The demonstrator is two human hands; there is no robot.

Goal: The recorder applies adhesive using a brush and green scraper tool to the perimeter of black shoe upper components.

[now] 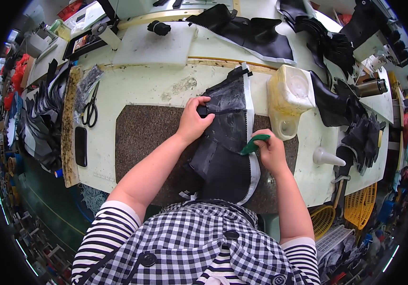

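A long black leather piece (pixel 227 124) with a white edge strip and a zipper along its right side lies over the brown speckled mat (pixel 142 137). My left hand (pixel 195 119) is closed at its left edge, thumb and fingers around a small dark folded part beside a cross seam. In my right hand (pixel 272 152) is a flat green scraper (pixel 256 144), its tip touching the leather near the zipper. The near end of the leather reaches my checked apron. What lies under my left palm is hidden.
A yellowed plastic container (pixel 287 95) stands right of the leather, with a white cone-shaped object (pixel 328 156) nearer me. At left lie black scissors (pixel 90 108) and a phone (pixel 81 146). Leather pieces (pixel 246 33) lie at the back, near a white board (pixel 154 47).
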